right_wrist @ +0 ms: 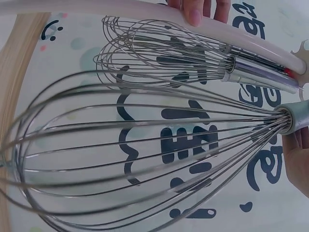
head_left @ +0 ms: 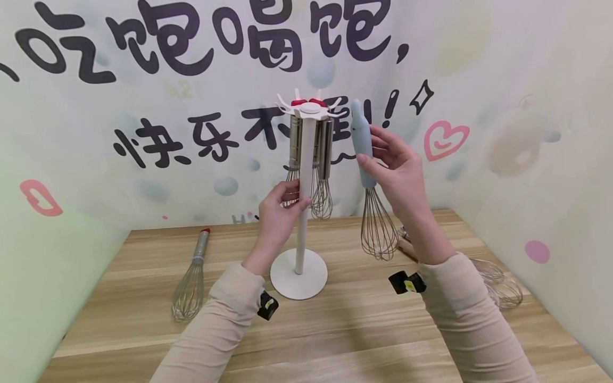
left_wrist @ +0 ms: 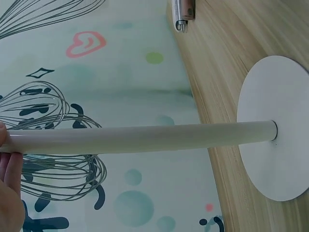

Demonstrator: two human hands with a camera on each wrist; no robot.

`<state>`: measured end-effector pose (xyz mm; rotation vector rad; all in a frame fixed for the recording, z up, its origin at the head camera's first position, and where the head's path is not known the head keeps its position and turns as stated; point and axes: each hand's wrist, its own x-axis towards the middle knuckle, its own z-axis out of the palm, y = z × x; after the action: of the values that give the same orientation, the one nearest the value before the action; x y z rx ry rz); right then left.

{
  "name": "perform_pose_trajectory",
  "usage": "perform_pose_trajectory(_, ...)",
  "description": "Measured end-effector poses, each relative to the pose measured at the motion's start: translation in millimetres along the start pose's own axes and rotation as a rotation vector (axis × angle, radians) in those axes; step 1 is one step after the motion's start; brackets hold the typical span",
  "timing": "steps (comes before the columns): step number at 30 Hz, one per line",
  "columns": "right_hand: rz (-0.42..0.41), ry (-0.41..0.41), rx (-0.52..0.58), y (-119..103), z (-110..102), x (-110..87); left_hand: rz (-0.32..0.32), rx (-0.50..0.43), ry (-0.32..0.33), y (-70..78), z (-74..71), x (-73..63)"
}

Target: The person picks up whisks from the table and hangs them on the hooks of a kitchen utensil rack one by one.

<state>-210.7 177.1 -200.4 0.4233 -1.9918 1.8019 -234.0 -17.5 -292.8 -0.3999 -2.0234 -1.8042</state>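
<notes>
A white whisk stand [head_left: 299, 282] has a round base, a slim upright pole and a ring of hooks on top. My left hand [head_left: 282, 210] holds the pole [left_wrist: 193, 137] about midway up, thumb across its front. Several whisks with metal handles hang from the hooks, their wire loops [head_left: 322, 205] behind the pole; two show red ends at the top. To the right of the stand, my right hand [head_left: 399, 170] grips a whisk with a light blue handle [head_left: 362, 141]. This whisk hangs wires down, apart from the stand, its wire loops [right_wrist: 154, 145] large in the right wrist view.
A grey-handled whisk [head_left: 198, 252] with a red end lies on the wooden table [head_left: 129, 298] at the left. More whisks [head_left: 498, 287] lie at the right, partly behind my right forearm. A printed cloth wall [head_left: 230, 207] closes off the back.
</notes>
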Motion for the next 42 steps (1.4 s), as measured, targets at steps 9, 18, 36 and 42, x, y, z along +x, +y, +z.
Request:
perform_pose_trajectory(9, -0.019, -0.014, 0.017, 1.4, 4.8, -0.3, -0.048, 0.024, -0.056, 0.3, -1.5, 3.6)
perform_pose_trajectory(18, -0.052, -0.032, 0.037, 2.5, 12.5, -0.1, -0.035, 0.031, -0.055, 0.1, -2.7, 3.6)
perform_pose_trajectory(36, -0.033, -0.030, 0.058, 10.0, 25.1, -2.3, -0.007, 0.024, -0.071, -2.7, -4.4, 2.0)
perform_pose_trajectory(42, -0.056, -0.039, 0.066, 12.4, 28.5, -2.9, 0.007, 0.024, -0.074, -3.5, -4.8, 2.1)
